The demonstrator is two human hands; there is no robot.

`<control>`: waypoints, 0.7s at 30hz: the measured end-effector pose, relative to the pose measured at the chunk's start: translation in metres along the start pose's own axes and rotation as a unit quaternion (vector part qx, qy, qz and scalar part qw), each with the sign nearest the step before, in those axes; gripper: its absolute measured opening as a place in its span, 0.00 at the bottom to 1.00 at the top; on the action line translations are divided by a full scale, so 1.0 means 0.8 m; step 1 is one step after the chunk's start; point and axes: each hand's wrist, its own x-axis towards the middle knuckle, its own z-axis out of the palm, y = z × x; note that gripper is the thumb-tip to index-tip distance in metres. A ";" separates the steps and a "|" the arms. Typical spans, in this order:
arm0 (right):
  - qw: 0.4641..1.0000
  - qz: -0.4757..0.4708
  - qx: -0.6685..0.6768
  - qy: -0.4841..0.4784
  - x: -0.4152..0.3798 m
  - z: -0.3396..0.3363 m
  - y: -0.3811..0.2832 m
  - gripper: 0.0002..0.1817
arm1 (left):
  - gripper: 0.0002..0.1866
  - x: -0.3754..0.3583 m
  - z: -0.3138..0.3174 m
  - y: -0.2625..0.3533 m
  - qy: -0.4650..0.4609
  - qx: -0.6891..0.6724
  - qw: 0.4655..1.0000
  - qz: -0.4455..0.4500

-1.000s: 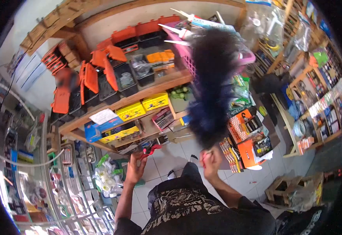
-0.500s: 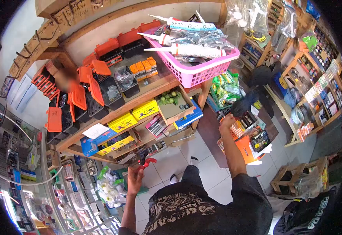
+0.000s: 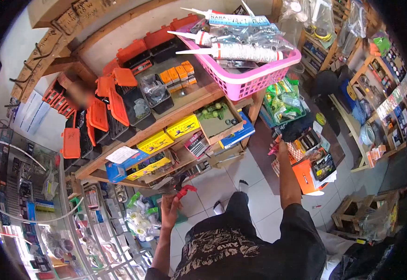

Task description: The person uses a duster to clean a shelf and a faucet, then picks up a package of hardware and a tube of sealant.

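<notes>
My left hand (image 3: 168,212) is closed around a red, curved tool (image 3: 185,190) with a dark part at its upper end, held in front of the lower shelves. My right hand (image 3: 282,148) reaches out to the goods on the dark red-brown floor board. At its fingers is a small pinkish-red item (image 3: 274,146), its kind unclear. Just beyond the fingertips lies a soft-looking black thing (image 3: 297,129). Beside the wrist is an orange box (image 3: 304,176), with a dark packet (image 3: 324,168) on its right part.
A pink basket (image 3: 259,84) of sealant tubes sits on the wooden shelf's right end. Black bins with orange lids (image 3: 97,114) line its back. A teal basket (image 3: 283,122) of green packets stands behind my right hand. Glass display shelves (image 3: 94,224) run along the left.
The black thing, lifted and blurred at my right hand before, now lies lower among the goods. A pinkish-red item shows at that hand's fingers. My left hand still holds the red tool.
</notes>
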 end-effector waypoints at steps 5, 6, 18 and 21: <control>0.997 -0.016 -0.073 -0.004 -0.027 -0.001 0.003 0.25 | 0.12 0.020 0.021 0.014 0.002 0.011 0.998 -0.055; 0.998 -0.012 -0.069 -0.002 -0.023 -0.006 0.007 0.25 | 0.13 0.026 0.030 0.019 0.013 -0.026 0.998 -0.053; 0.969 -0.128 -0.178 0.111 -0.075 -0.005 0.051 0.14 | 0.14 0.097 0.097 0.040 -0.059 -0.108 0.976 -0.182; 0.920 -0.337 -0.121 0.159 -0.183 0.066 0.064 0.11 | 0.13 0.122 0.102 0.022 -0.098 -0.121 0.969 -0.190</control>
